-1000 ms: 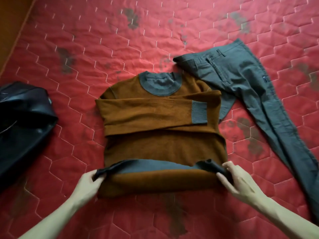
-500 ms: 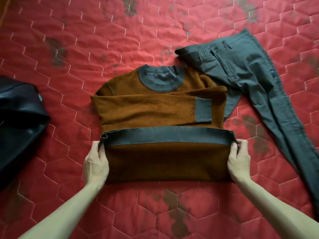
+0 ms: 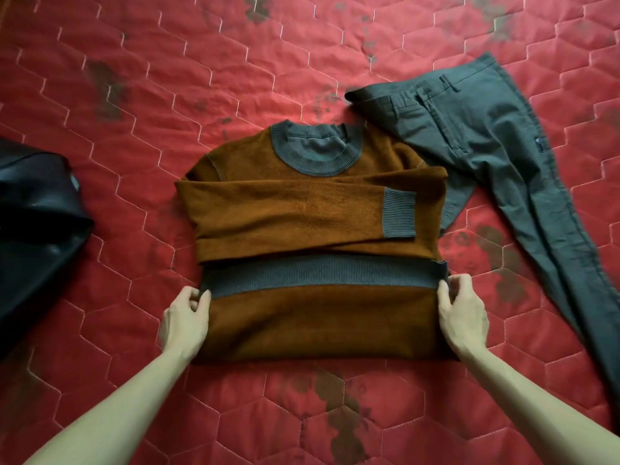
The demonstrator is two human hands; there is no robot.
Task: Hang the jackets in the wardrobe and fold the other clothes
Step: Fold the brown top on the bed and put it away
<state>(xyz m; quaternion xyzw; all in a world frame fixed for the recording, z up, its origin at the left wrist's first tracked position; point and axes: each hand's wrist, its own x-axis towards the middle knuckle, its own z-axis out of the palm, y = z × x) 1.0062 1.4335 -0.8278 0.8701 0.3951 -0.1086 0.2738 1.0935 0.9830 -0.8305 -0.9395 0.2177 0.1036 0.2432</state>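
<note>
While the brown sweater (image 3: pixel 312 229) is lying flat on the red quilted mattress (image 3: pixel 167 78), collar at the far end, I am working its near half. Sleeves are lying crossed over the chest, one grey cuff showing toward the right.

Grip: my left hand (image 3: pixel 184 322) is pinching the left end of the grey ribbed hem (image 3: pixel 322 275), thumb and fingers closed on the fabric. My right hand (image 3: pixel 463 317) is pinching the right end the same way. Both hands are holding cloth only, nothing else.

Key relation: the hem band is running left to right between my two hands, its long axis crosswise to me, already doubled up over the near part of the body. The collar is lying straight beyond it, on the far side. Hands are sitting about equally near, one at each end, so I am judging that the fold should travel away from me, both ends level, or the edge will skew.

Grey trousers (image 3: pixel 503 169) are waiting to the right, touching the sweater's shoulder. A black jacket (image 3: pixel 37 229) is lying at the left edge, well apart, not yet hung.
</note>
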